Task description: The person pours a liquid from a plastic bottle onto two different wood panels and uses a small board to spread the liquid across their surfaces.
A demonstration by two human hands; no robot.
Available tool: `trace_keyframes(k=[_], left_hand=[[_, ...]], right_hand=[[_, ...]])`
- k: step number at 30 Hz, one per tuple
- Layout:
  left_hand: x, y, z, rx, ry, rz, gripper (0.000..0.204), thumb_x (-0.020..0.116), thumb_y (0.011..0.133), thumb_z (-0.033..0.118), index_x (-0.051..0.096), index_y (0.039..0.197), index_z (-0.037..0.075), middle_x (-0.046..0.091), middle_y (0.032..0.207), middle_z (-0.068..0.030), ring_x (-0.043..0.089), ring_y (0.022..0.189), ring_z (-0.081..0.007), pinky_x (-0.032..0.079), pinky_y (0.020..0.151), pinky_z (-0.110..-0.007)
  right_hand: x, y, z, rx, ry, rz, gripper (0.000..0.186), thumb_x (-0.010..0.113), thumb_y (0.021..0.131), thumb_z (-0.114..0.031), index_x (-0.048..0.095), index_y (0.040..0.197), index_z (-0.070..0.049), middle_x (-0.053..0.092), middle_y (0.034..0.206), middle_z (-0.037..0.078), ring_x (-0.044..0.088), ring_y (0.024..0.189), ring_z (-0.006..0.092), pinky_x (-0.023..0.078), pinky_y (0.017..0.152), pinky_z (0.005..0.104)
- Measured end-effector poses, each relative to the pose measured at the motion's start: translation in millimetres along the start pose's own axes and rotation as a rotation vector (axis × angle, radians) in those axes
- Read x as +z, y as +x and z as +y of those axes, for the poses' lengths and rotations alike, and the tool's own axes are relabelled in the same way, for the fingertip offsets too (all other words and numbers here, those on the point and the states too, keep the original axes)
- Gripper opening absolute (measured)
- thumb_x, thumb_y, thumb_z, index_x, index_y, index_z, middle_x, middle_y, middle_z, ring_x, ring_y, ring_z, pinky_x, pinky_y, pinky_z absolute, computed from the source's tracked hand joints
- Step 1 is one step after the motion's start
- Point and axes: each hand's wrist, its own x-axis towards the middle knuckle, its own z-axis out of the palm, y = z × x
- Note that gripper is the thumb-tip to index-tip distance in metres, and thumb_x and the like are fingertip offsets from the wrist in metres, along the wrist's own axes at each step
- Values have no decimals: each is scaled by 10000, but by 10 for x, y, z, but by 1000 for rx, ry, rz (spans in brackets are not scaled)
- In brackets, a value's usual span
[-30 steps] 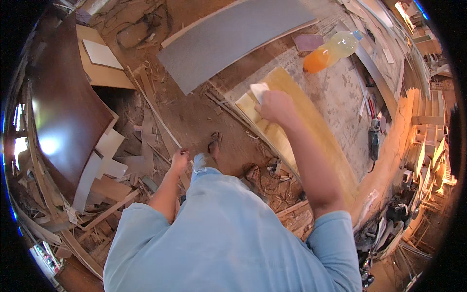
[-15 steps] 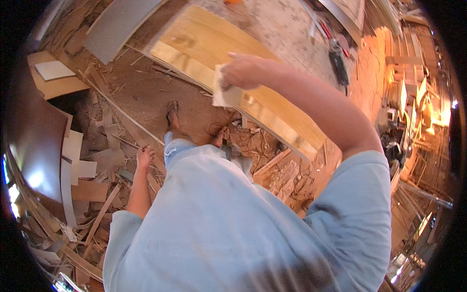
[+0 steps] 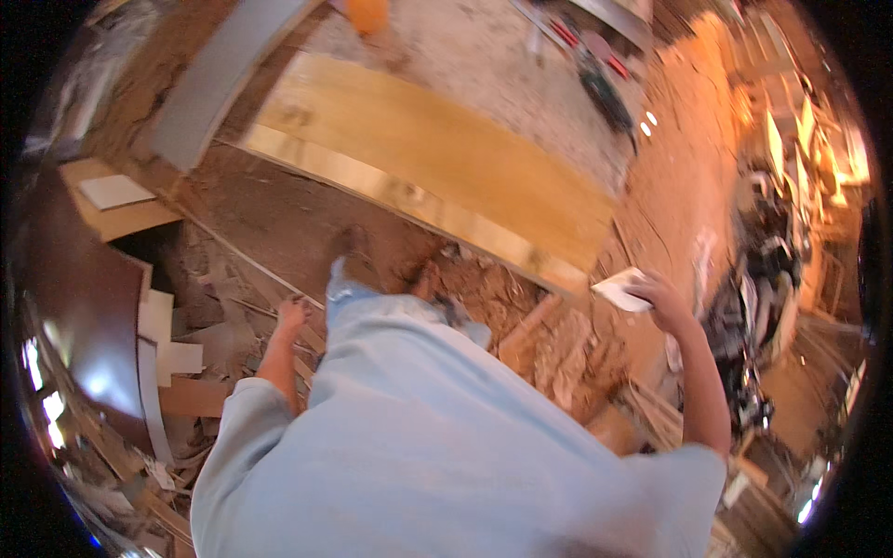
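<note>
A pale folded sheet (image 3: 621,289), which looks like sandpaper, is pinched in my right hand (image 3: 652,298). That hand hangs in the air just off the right end of a long yellow-brown wooden board (image 3: 419,139). The board lies slantwise in front of me, with a lighter strip along its near edge. My left hand (image 3: 293,316) hangs low at my left side, beside the scraps on the ground. Its fingers are loosely apart, and I see nothing in them.
Beyond the board, a dusty pale surface (image 3: 442,46) bears a dark green power tool (image 3: 605,98) and an orange object (image 3: 366,15). A dark glossy panel (image 3: 79,307) stands at left among offcuts. Wood scraps and clutter (image 3: 744,316) fill the right side.
My right hand has swung from over the board to beyond its right end, keeping the pale sheet. My view has shifted, and my left hand still hangs at my side.
</note>
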Motion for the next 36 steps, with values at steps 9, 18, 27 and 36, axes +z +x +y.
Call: trace_keyframes(k=[9, 18, 27, 36], left_hand=[[470, 542, 698, 206, 171, 13, 331, 652, 947, 153, 629, 1218, -35, 719, 1045, -171, 704, 818, -236, 569, 703, -379], [78, 191, 1609, 368, -227, 114, 345, 615, 956, 93, 569, 1283, -6, 649, 1129, -118, 659, 905, -186, 562, 794, -313], [-438, 204, 2732, 795, -139, 237, 343, 609, 968, 107, 566, 1297, 18, 624, 1152, -103, 614, 1052, -185, 510, 900, -335], [-347, 391, 3682, 1031, 327, 299, 445, 552, 1051, 346, 592, 1298, -21, 610, 1165, -174, 602, 1039, -297, 486, 916, -402]], right_hand=[[-393, 1236, -828, 165, 807, 933, 410, 539, 1073, -294, 628, 1295, 39, 667, 1278, 100, 657, 1091, 221, 523, 960, 354], [-2558, 4157, -3623, -463, -31, 1169, 536, 584, 921, -51, 538, 1452, -112, 530, 1481, 164, 462, 1388, 370, 368, 1160, 453], [-3027, 5196, -4135, -279, -169, 902, 627, 541, 914, -87, 475, 1514, -259, 393, 1619, 55, 304, 1510, 339, 279, 1154, 638], [-2672, 3924, -3620, -345, -35, 1149, 811, 619, 753, -95, 396, 1533, -101, 369, 1592, 219, 371, 1457, 381, 284, 1194, 499]])
